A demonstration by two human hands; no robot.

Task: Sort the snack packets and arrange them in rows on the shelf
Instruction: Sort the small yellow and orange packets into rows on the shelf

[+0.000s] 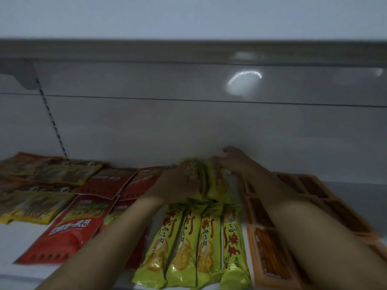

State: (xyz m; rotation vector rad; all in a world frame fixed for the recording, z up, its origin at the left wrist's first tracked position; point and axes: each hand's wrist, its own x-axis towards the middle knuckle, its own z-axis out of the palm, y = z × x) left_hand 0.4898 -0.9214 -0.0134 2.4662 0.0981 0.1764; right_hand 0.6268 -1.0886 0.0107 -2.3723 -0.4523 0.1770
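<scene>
The left hand's (178, 185) fingers (185, 169) lie straight against the left side of the back-row yellow-green biscuit packets (213, 183). The right hand's (234, 162) fingers (218, 159) curl at the packets' far end; blur hides any pinch. Nearer on the shelf (23, 237) lies the front-row of biscuit packets (201, 243).

Counting from the left: yellow-brown packets (35, 206), at least three, overlapping, and the blur hides the exact tally. One orange-red packet (21, 161) sits at the far left corner. Red packets (71, 231) come next: two far, two near, so four for sure, with a possible fifth edge showing under the arm. Yellow-green biscuit packets (209, 237): four side by side in the near row, plus a far bundle (209, 181) of roughly three, too smeared to count exactly. On the right, orange trays (270, 254): three in the left column and at least three more further right, partly hidden.
</scene>
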